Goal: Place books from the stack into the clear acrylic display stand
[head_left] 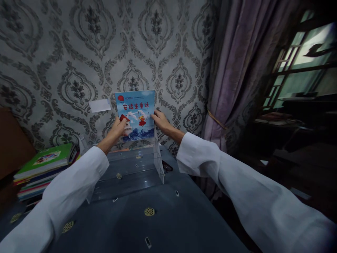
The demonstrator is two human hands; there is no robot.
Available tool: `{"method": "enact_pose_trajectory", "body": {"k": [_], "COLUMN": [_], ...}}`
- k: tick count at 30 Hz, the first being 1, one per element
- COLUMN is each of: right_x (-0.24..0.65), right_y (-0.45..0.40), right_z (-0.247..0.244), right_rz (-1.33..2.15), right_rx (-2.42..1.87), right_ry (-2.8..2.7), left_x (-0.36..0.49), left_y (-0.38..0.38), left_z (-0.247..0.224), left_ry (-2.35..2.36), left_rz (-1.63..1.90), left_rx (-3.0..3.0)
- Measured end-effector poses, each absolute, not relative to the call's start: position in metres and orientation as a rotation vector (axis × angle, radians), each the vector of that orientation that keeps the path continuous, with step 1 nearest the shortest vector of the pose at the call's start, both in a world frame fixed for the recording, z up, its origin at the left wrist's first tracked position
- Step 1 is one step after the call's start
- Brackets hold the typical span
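A light blue book [137,114] with red title characters stands upright at the back of a clear tiered rack [126,175], its cover facing me. My left hand [117,129] grips the lower left edge, thumb on the cover. At the right edge, my right hand [161,121] holds the book between thumb and fingers. The fingers behind the book are hidden. Below the book, the rack's front tiers hold nothing. Whether the book's bottom edge rests on the rack cannot be made out.
Stacked books [43,165] with a green one on top lie at the left. Behind the rack is patterned wallpaper with a white card [100,105]. A dark object [167,166] lies right of the rack on the blue-grey tablecloth [163,228]. A purple curtain [234,70] hangs at the right.
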State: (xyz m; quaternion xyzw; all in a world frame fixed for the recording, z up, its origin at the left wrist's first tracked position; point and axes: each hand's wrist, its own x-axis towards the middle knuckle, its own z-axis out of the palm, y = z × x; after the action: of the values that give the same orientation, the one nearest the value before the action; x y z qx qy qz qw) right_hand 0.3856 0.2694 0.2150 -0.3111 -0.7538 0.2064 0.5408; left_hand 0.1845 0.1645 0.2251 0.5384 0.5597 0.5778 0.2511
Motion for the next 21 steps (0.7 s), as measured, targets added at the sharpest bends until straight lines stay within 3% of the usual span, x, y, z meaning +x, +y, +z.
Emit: {"method": "enact_pose_trajectory", "body": {"k": [21], "right_x": [0.389], "right_y": [0.252], "right_z": [0.214], "right_rz": [0.438], "right_rx": [-0.804], "right_ry": [-1.77], "left_x": [0.152], "left_y": [0.174], "left_z": [0.21], "left_ry": [1.574], "left_rz": [1.515], "left_rx": [1.774]}}
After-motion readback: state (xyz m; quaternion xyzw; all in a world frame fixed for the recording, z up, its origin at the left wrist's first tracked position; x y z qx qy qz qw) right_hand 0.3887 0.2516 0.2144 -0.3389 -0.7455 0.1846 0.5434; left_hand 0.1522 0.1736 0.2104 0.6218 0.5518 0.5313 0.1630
